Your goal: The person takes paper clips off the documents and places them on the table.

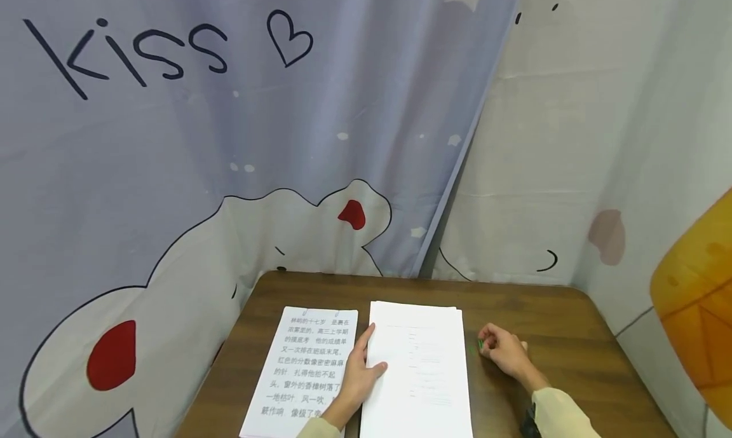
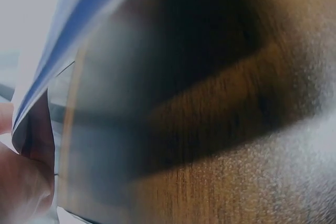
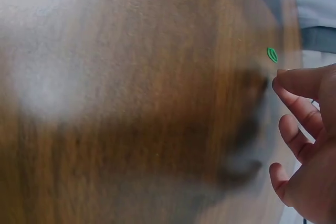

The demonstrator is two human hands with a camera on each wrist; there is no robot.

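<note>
A stack of white printed sheets [image 1: 423, 368] occupies the middle of the wooden table. My left hand [image 1: 357, 374] holds its left edge, thumb over the top sheet and index finger along the side. In the left wrist view the edge of the sheets [image 2: 39, 51] runs beside the hand [image 2: 26, 187]. Right of the stack, my right hand [image 1: 506, 352] has thumb and index fingertips together, low over the table. A small green paper clip [image 3: 272, 54] lies right by these fingertips [image 3: 281, 77]; I cannot tell whether they pinch anything.
Left of the stack lies another set of sheets [image 1: 303, 362] with large printed Chinese text and two clips on its top edge. The wooden table [image 1: 572, 362] has rounded far corners. Printed curtains [image 1: 320, 107] hang behind it and along the right side.
</note>
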